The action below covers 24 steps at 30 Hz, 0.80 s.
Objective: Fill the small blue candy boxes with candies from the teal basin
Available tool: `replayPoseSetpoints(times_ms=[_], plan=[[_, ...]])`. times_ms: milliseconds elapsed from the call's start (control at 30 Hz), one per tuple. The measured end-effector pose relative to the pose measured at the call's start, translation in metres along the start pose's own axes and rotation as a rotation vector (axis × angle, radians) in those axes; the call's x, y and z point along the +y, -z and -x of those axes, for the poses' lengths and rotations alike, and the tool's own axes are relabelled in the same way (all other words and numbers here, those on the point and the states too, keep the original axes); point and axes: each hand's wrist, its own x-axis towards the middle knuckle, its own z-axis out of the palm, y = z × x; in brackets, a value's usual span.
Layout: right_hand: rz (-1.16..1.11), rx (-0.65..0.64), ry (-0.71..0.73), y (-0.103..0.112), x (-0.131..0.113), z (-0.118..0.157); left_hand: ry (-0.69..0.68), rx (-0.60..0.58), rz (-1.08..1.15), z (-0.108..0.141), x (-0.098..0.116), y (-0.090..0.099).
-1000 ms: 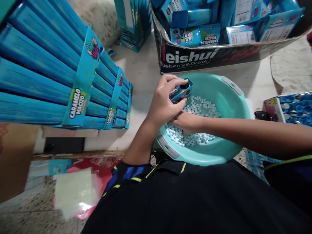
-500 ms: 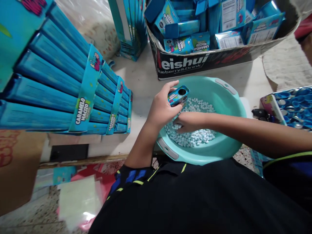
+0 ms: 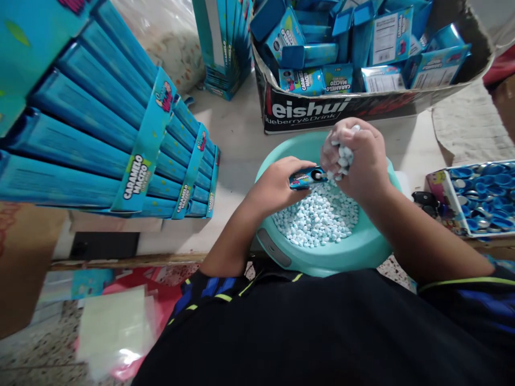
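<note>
My left hand point(image 3: 277, 182) is closed around a small blue candy tin point(image 3: 302, 178), which is tilted with its round opening facing right. Above the tin's opening, my right hand point(image 3: 360, 153) grips a fistful of pale blue candies point(image 3: 344, 158). A few candies sit between that hand and the hole, some at the opening itself. Both hands are over a turquoise basin point(image 3: 322, 262), where a heap of the same candies point(image 3: 317, 217) covers the bottom. How full the tin is cannot be seen.
Behind the basin stands a black carton point(image 3: 341, 112) of blue tins. Stacked blue display boxes point(image 3: 137, 166) rise at left. At right, an open box point(image 3: 483, 195) holds small blue caps beside a dark object point(image 3: 425, 199). A clear bag point(image 3: 177, 53) lies at the back.
My right hand has risen out of the candy heap with a fistful and come to the tin's opening. The tin has shifted slightly right and down, tipping toward that hand.
</note>
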Motion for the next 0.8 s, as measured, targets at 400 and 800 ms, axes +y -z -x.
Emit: replayPoseSetpoints(times_ms=[400,800], plan=[[0.385,-0.011,0.034,0.012,0.019,0.002,-0.052,0.043,0.062,-0.001,-0.001,0.002],[0.475,0.048,0.007,0.026,0.015,-0.010,-0.054,0.168,-0.036,0.004,0.003,0.002]])
